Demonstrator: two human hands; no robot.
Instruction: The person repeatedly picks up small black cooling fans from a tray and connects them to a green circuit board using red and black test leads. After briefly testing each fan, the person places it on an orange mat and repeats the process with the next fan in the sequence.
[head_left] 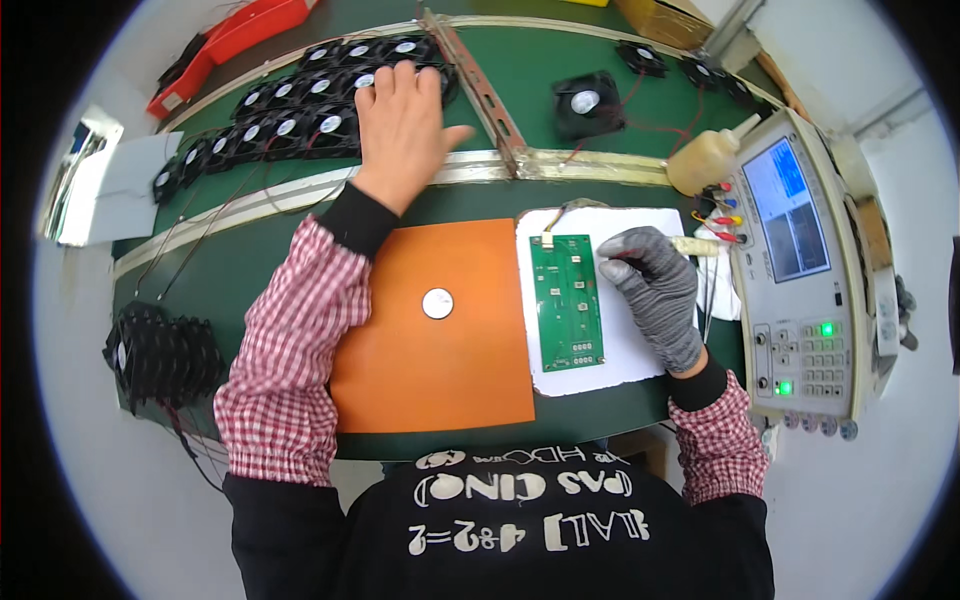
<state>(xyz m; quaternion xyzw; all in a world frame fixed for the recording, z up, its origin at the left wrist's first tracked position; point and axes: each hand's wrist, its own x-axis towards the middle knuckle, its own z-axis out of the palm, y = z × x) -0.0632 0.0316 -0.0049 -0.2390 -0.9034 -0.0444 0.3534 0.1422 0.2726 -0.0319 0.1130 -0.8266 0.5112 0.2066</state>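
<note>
My bare left hand reaches over the right end of several rows of black cooling fans, palm down with fingers stretched and thumb out to the side. The fan under its fingertips is mostly covered. My right hand, in a grey knit glove, is closed in a pinch beside the upper right edge of a green circuit board. What sits between those fingertips is too small to make out. The board lies on a white pad, with a wired plug at its top. A round white label rests on the orange mat.
At the right stands a test instrument with a lit screen and clip leads. A bottle of yellowish liquid is by its corner. A single fan lies beyond a metal rail. Stacked fans sit at left; red bins stand behind.
</note>
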